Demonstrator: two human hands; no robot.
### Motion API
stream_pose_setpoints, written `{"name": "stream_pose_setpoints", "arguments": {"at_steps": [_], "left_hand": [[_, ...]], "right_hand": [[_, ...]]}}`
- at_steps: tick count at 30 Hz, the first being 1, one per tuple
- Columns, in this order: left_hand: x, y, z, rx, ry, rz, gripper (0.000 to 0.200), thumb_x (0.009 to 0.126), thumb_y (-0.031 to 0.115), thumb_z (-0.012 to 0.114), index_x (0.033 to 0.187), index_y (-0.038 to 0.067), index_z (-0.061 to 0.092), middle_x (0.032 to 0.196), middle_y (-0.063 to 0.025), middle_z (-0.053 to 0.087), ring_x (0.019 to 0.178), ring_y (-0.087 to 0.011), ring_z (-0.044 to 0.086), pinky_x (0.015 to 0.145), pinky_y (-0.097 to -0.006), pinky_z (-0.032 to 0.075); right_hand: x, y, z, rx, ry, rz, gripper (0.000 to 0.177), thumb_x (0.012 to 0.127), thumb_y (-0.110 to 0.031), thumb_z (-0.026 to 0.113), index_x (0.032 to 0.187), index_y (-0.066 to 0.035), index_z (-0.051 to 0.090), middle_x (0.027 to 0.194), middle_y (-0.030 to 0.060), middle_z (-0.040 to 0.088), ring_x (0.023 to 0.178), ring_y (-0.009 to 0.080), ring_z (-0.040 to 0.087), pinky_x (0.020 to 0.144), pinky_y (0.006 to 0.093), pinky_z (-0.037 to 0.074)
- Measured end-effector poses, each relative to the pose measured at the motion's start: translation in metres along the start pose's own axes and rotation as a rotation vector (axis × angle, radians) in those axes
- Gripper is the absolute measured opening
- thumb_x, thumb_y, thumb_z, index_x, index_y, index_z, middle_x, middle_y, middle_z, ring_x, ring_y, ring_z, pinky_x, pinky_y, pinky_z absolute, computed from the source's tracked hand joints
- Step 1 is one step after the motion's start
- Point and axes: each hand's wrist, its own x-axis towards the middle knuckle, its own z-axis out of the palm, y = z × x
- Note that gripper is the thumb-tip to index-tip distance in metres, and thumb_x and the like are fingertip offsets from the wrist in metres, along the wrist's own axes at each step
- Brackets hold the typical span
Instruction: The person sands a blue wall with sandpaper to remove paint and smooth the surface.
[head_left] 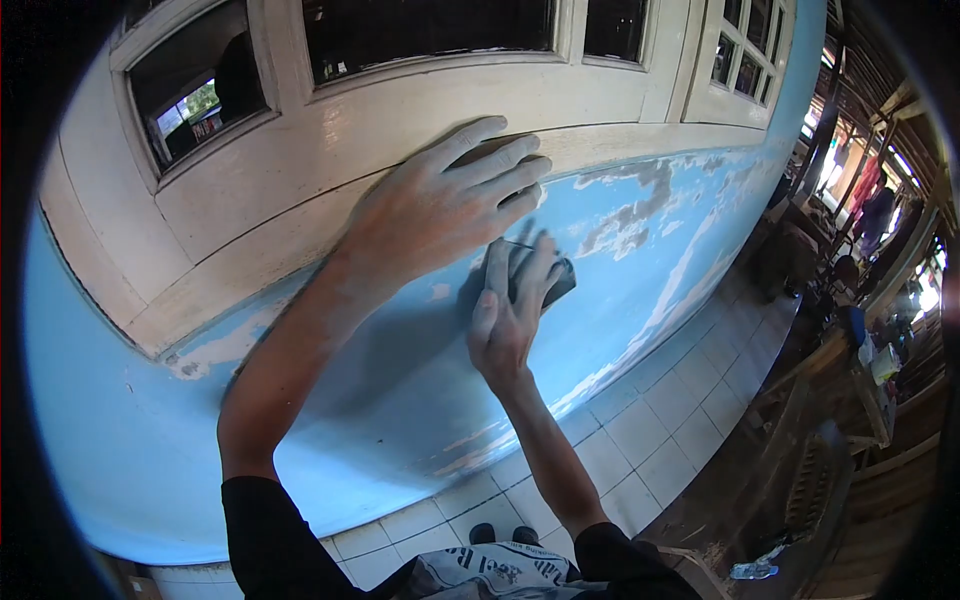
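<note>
My left hand (450, 195) lies flat with fingers spread on the cream wooden window frame (400, 115), its fingertips dusted pale. Below it, my right hand (510, 315) presses a piece of dark sandpaper (562, 285) against the light blue wall (400, 350). Its fingers lie over the sandpaper, so much of the piece is hidden. Pale dust coats those fingers too. Around and right of the hands, the wall has grey and white patches (630, 215) where the paint is gone.
Glass panes (430, 40) sit in the frame above. White floor tiles (640, 425) run along the wall's foot, with my dark shoes (503, 533) on them. To the right are wooden furniture (830, 370), hanging clothes (875, 205) and a plastic bottle (753, 571).
</note>
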Motion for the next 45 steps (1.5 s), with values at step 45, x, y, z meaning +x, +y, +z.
{"name": "stream_pose_setpoints", "arguments": {"at_steps": [45], "left_hand": [[-0.001, 0.001, 0.004, 0.0, 0.018, -0.006, 0.038, 0.082, 0.027, 0.064, 0.119, 0.029, 0.06, 0.135, 0.01, 0.051, 0.131, -0.0089, 0.041, 0.116, -0.0303, 0.027]], "right_hand": [[0.007, -0.013, -0.006, 0.05, -0.035, -0.132, 0.045, 0.085, -0.003, 0.058, 0.129, 0.005, 0.054, 0.138, 0.0232, 0.048, 0.127, 0.0416, 0.047, 0.105, 0.0669, 0.026]]}}
